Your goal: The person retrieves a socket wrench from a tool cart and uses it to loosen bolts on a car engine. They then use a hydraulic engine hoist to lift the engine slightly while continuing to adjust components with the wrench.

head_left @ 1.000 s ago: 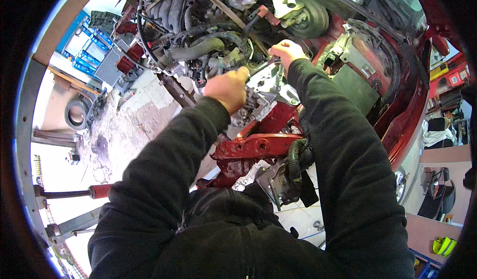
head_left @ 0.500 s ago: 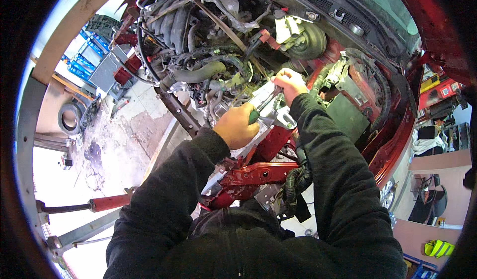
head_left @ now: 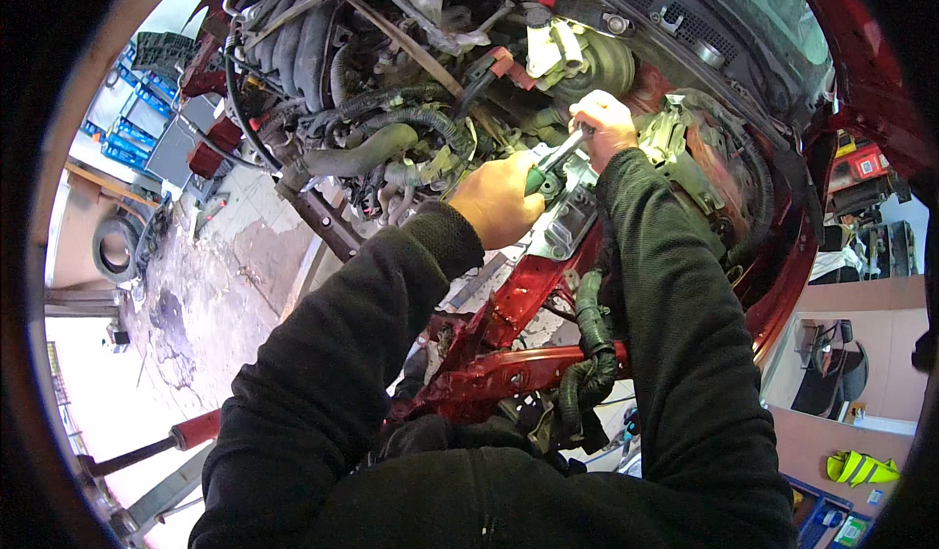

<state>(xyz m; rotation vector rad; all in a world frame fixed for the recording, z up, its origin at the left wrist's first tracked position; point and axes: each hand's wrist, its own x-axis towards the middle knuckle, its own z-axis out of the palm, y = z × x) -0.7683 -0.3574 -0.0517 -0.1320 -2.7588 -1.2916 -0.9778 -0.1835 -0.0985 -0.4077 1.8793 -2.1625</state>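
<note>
Both grips (head_left: 497,200) (head_left: 603,127) (closed) on green-handled tool (head_left: 561,154)

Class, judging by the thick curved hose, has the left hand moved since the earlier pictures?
Yes: the left hand has moved rightward, and now sits clearly further right of the thick curved hose.

Beyond the right hand (head_left: 608,127), the way is blocked by a round housing (head_left: 604,72); beside the left hand (head_left: 496,200), passage is obstructed by a thick hose (head_left: 367,153). Room is left over the floor (head_left: 210,275).
</note>
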